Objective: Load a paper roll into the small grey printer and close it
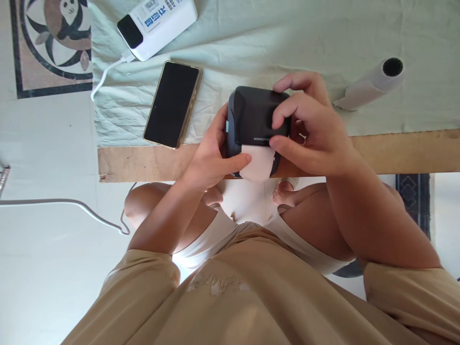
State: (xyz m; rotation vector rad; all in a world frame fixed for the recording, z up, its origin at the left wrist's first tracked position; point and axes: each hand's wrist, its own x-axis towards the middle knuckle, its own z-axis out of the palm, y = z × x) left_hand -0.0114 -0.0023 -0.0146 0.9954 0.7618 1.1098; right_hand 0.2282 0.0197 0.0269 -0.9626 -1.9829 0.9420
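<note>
A black label printer (257, 112) with "NIIMBOT" lettering is held over the table's front edge. Out of its front hangs a strip of pale label paper (257, 163), curved downward. My left hand (213, 153) grips the printer's left side, its thumb lying against the paper strip and its other fingers partly hidden behind the body. On the right side, my right hand (309, 124) has its fingers bent over the top cover and its thumb at the front edge by the lettering. A light blue tab (227, 126) shows on the printer's left side.
A smartphone (172, 104) with a dark screen lies left of the printer. Behind it is a white power bank (158, 28) with a cable plugged in. A pale paper roll (373, 84) lies at the right on the green cloth (287, 38). The wooden table edge (395, 151) runs in front.
</note>
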